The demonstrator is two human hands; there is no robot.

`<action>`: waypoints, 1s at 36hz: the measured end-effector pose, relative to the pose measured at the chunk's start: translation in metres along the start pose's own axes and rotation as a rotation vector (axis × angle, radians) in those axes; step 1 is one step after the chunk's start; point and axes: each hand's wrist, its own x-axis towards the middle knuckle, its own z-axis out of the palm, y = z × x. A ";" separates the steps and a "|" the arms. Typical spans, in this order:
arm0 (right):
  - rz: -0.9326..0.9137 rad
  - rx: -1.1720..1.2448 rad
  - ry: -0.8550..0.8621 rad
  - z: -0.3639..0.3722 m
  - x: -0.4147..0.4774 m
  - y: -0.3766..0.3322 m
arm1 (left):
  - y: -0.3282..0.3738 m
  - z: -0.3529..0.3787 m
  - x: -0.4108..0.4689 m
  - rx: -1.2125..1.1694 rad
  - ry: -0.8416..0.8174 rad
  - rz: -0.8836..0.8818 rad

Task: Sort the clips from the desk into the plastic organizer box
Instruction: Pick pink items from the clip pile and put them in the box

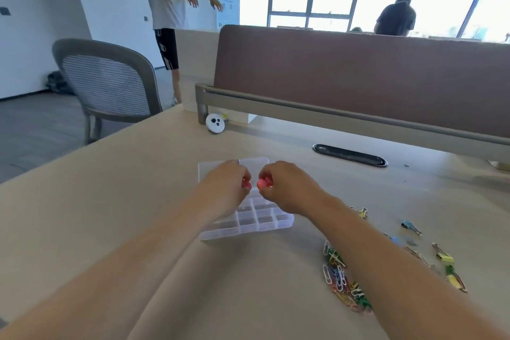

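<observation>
Left hand (pixel 226 182) and right hand (pixel 281 188), each pinched shut on a small pink clip (pixel 246 184), are held together over the open box (pixel 248 221), presumably so both clips drop into one compartment; which one cannot be told. Right of the box, well apart, paper clips (pixel 342 281) and binder clips (pixel 444 259) lie unsorted on the desk (pixel 110 201), within the right hand's reach.

Small pink clips (pixel 260 183) are showing against the clear plastic organizer box (pixel 248 222); multicoloured paper clips (pixel 340 276) are dotting the beige wooden desk (pixel 124 201).
</observation>
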 end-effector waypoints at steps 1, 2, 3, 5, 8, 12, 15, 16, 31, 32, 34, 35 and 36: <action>-0.006 -0.016 -0.019 0.003 0.004 -0.001 | -0.004 0.001 0.001 -0.005 -0.006 -0.003; -0.011 -0.029 -0.036 0.005 0.007 -0.002 | -0.007 0.002 0.002 -0.011 -0.006 -0.008; -0.014 -0.038 -0.050 0.007 0.010 -0.003 | -0.009 0.003 0.002 -0.017 -0.014 -0.015; -0.021 -0.049 -0.067 0.009 0.014 -0.002 | -0.013 0.005 0.003 -0.027 -0.034 -0.020; -0.015 -0.054 -0.083 0.013 0.019 -0.001 | -0.016 0.007 0.004 -0.040 -0.032 -0.019; 0.007 -0.042 -0.104 0.015 0.021 -0.001 | -0.019 0.010 0.006 -0.055 -0.053 -0.005; 0.026 -0.034 -0.119 0.016 0.023 -0.001 | -0.017 0.011 0.005 -0.039 -0.067 0.017; 0.031 -0.033 -0.122 0.017 0.023 -0.001 | -0.017 0.011 0.005 -0.035 -0.066 0.018; 0.051 -0.054 -0.190 0.016 0.021 0.000 | -0.020 0.013 0.004 0.005 -0.063 -0.002; 0.050 -0.051 -0.179 0.015 0.021 0.000 | -0.021 0.013 0.004 0.016 -0.069 0.002; 0.054 -0.042 -0.151 0.014 0.020 0.002 | -0.021 0.012 0.003 0.033 -0.073 0.008; 0.060 -0.039 -0.142 0.015 0.020 0.003 | -0.020 0.011 0.004 0.039 -0.069 0.015; 0.066 -0.038 -0.134 0.015 0.020 0.004 | -0.020 0.010 0.004 0.044 -0.063 0.026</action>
